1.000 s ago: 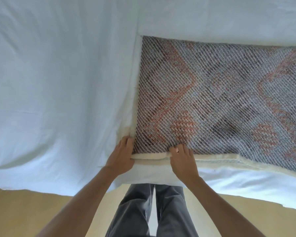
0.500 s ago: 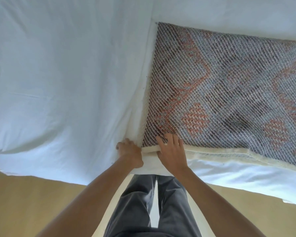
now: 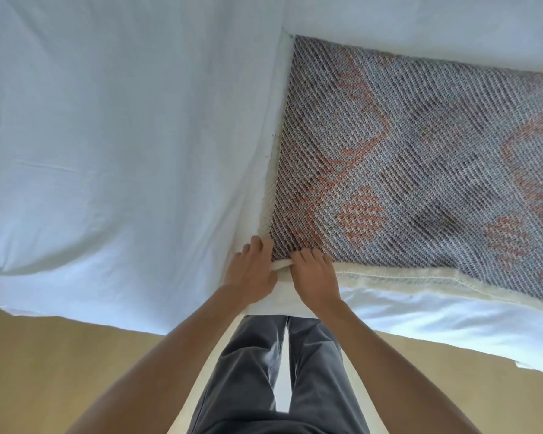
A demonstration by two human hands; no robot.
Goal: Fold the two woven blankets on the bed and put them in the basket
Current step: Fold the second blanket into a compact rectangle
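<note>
One woven blanket [image 3: 420,158], grey with red diamond patterns and a cream border, lies flat on the white bed [image 3: 123,136], running off the right edge of the view. Both hands are at its near left corner. My left hand [image 3: 252,268] holds the corner, its fingers lying over the cream border. Close beside it, my right hand [image 3: 314,277] grips the near edge with fingers curled over onto the woven top. A short piece of cream border [image 3: 281,264] shows between the two hands. No second blanket or basket is in view.
The white sheet covers the bed to the left and behind the blanket and hangs over the near edge. Tan floor [image 3: 60,371] lies below the bed. My legs in grey trousers [image 3: 279,380] stand against the bedside.
My hands have drawn together at the blanket's near left corner. The left hand went from flat to gripping the corner; the right slid left along the border.
</note>
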